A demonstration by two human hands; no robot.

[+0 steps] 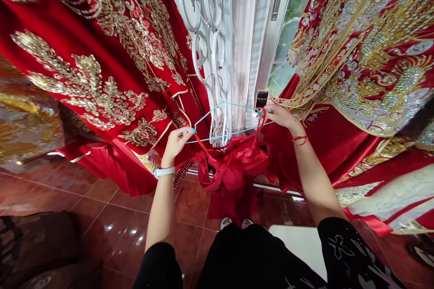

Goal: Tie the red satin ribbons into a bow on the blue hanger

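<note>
A light blue clothes hanger (208, 114) stretches between my hands, its hook upward in front of white metal scrollwork. Pinched round its left end is my left hand (175, 145), fingers closed where a thin red strap loops over the wire. My right hand (280, 116) closes on the opposite end, with another red strap beside its fingertips. From these straps hangs a dark red dress (233, 167), its top gathered and its lower part reaching down towards my shoes. Parts of both hanger ends are hidden by my fingers.
Red gowns with gold beading (98, 90) crowd the left side. More embroidered red and gold garments (383, 49) hang on the right. White scrollwork (200, 49) and a door frame stand ahead. A phone showing a timer (261, 98) is near my right hand. Below is reddish tile floor (125, 226).
</note>
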